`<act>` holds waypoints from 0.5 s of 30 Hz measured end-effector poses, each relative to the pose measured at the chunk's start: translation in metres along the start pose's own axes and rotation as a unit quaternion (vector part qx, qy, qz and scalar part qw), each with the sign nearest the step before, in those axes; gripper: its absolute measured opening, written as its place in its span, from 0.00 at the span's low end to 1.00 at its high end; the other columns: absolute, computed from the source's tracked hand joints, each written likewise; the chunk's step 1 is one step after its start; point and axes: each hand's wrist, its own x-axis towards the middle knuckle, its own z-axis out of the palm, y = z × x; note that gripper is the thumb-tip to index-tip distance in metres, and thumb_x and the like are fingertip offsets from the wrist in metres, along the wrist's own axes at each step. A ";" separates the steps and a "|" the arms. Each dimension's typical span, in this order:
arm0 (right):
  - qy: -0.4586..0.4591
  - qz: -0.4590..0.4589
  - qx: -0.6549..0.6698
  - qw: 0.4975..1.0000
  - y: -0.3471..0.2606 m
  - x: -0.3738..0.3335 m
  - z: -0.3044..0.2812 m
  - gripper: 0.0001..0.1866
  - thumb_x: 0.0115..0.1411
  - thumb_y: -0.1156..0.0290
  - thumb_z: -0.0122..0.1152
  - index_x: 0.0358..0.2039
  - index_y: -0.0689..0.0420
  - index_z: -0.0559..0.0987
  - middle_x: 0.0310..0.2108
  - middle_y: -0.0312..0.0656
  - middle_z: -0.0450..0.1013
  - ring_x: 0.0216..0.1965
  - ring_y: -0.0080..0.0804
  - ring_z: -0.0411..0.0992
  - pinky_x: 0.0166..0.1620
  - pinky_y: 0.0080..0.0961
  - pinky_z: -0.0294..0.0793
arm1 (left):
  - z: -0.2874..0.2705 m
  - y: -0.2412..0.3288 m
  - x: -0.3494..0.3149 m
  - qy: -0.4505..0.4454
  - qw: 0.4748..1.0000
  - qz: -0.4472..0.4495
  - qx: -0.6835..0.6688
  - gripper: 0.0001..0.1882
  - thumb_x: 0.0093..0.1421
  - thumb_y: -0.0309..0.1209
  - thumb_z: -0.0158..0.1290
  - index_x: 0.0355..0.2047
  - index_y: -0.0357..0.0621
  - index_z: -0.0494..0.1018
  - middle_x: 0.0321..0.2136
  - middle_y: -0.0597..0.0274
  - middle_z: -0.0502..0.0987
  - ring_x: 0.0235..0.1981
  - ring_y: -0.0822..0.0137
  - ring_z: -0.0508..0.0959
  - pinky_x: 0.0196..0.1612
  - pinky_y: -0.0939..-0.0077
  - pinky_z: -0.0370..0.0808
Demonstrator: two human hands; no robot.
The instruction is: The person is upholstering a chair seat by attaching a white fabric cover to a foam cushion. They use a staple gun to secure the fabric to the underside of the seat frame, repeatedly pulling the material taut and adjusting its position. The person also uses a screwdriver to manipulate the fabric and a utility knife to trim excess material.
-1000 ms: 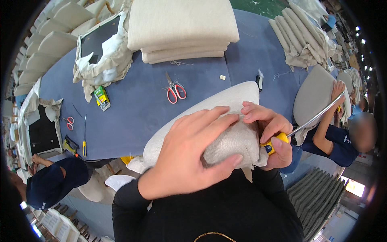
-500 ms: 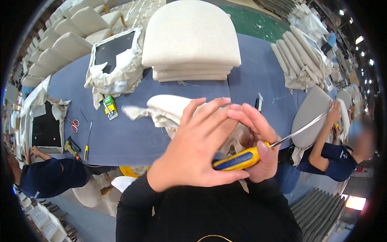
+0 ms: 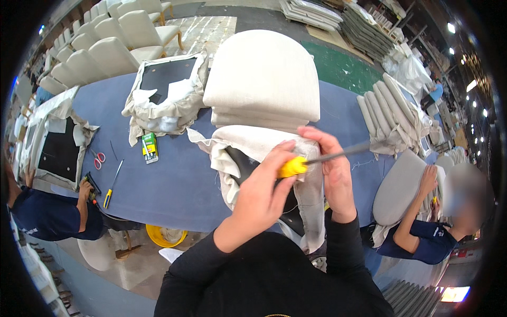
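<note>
Screwdriver (image 3: 293, 167) sits gripped in the fingers of the left hand (image 3: 261, 189), apparently for control; the right hand (image 3: 338, 171), fingers extended open, seems to steady the cushion (image 3: 253, 136).

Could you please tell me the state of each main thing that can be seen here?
Left hand: closed around the screwdriver's handle.
Held screwdriver: shaft pointing right, blurred.
Right hand: open, fingers extended.
Nearest cushion: dark underside showing, fabric edges loose.
Cushion stack: piled.
Second screwdriver: lying on the table.
Scissors: lying down, blades unclear.
Yellow bucket: uncovered, pale material inside.
</note>
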 end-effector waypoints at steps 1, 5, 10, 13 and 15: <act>-0.045 0.018 -0.006 0.999 0.000 0.004 -0.006 0.40 0.68 0.39 0.67 0.66 0.61 0.76 0.70 0.53 0.72 0.71 0.44 0.71 0.74 0.42 0.66 | -0.004 -0.004 -0.005 0.031 0.996 -0.028 -0.080 0.22 0.71 0.18 0.58 0.64 0.37 0.69 0.68 0.41 0.75 0.67 0.51 0.79 0.68 0.58 0.75; -0.095 -0.087 -0.268 0.955 -0.022 0.014 -0.002 0.28 0.50 0.72 0.77 0.54 0.54 0.80 0.62 0.51 0.75 0.62 0.51 0.77 0.64 0.40 0.76 | -0.015 -0.039 -0.035 0.094 0.950 -0.086 -0.285 0.23 0.75 0.20 0.52 0.67 0.39 0.59 0.63 0.47 0.75 0.58 0.65 0.79 0.65 0.66 0.75; -0.094 -0.076 -0.303 0.945 -0.026 0.023 0.008 0.15 0.48 0.79 0.74 0.39 0.58 0.85 0.50 0.46 0.82 0.54 0.50 0.83 0.59 0.37 0.80 | -0.030 -0.064 -0.091 0.026 0.941 -0.188 -0.281 0.13 0.74 0.24 0.53 0.57 0.37 0.70 0.42 0.61 0.78 0.40 0.70 0.77 0.51 0.69 0.78; -0.033 -0.044 -0.241 0.969 -0.016 0.022 0.009 0.10 0.53 0.81 0.71 0.38 0.62 0.88 0.44 0.47 0.85 0.53 0.48 0.85 0.58 0.36 0.81 | -0.031 -0.057 -0.096 0.007 0.988 -0.129 -0.083 0.08 0.73 0.28 0.59 0.49 0.37 0.78 0.34 0.59 0.80 0.34 0.62 0.81 0.43 0.64 0.78; -0.003 0.005 -0.193 0.981 -0.017 0.028 0.011 0.10 0.57 0.81 0.70 0.40 0.64 0.90 0.42 0.49 0.87 0.53 0.47 0.86 0.59 0.35 0.80 | -0.032 -0.064 -0.102 -0.014 0.996 -0.093 -0.010 0.10 0.73 0.29 0.61 0.50 0.38 0.78 0.35 0.55 0.81 0.35 0.56 0.82 0.42 0.64 0.78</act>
